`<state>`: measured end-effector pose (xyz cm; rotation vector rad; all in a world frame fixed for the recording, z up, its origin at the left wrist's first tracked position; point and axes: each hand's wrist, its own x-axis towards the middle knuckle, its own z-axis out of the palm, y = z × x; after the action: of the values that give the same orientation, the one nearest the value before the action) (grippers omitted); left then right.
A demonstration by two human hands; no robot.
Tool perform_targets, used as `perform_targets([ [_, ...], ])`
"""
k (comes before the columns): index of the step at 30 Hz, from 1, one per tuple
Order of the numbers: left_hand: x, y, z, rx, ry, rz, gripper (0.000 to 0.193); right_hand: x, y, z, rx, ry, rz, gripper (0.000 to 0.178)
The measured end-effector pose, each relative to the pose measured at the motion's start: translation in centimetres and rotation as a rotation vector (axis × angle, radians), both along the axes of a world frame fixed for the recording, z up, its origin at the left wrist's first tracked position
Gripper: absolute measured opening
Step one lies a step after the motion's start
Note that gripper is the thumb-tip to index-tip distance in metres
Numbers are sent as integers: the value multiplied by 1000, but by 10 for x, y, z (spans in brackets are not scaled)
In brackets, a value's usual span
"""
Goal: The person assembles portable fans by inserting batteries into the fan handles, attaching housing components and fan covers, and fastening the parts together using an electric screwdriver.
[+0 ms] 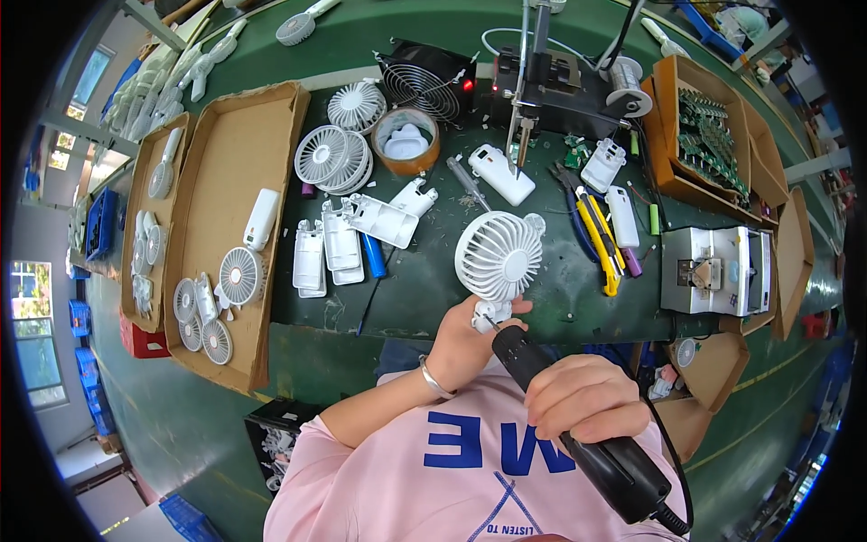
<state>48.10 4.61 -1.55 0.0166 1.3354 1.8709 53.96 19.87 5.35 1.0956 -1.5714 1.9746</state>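
White fan head [499,257]: in the head view, it is raised in front of the chest near the bench's front edge, round grille upward and small joint toward the person.
Left hand [461,348]: fingers closed around the joint, gripping the fan head from below.
Right hand [582,397]: fingers curled fully around a black electric screwdriver [519,354], which slants up and left.
Screwdriver bit [490,322]: its tip is at the joint; whether it sits in a screw I cannot tell.
Left of the fan: white housings [384,219] lie overlapping beside a blue cylinder [373,256]; behind them, stacked white grilles [325,155] stand next to a tape roll [406,167].
Right of the fan: a yellow cutter knife [596,230] lies alongside dark-blue-handled pliers [578,212], with a grey boxy device [718,271] farther right.
Far left: a long cardboard tray [230,154] holds small fans [241,276] at its near end.
Back right: an orange-brown box [666,135] holds green circuit boards [709,135].
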Motion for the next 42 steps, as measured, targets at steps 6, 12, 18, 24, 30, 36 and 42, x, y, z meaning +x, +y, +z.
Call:
perform_targets([
  [6,0,0,1,-63,175,22,31,-10,0,-1,66,143,0,26],
  [12,-1,-7,1,-81,224,-7,30,-9,-9,-1,12,188,-68,25],
  [18,-27,-40,4,123,-4,335,49,2,-15,3,-108,-55,-640,27],
  [24,-117,-112,55,-175,299,358,63,-24,13,-46,-247,-278,-864,84],
  [30,-227,-134,38,89,637,692,59,-29,7,-51,-203,-241,-775,83],
  [36,-206,-160,56,-326,684,627,53,-21,15,-56,-136,-191,-808,82],
  [42,-183,-289,49,-1170,793,439,55,-17,18,-50,-156,-201,-781,78],
])
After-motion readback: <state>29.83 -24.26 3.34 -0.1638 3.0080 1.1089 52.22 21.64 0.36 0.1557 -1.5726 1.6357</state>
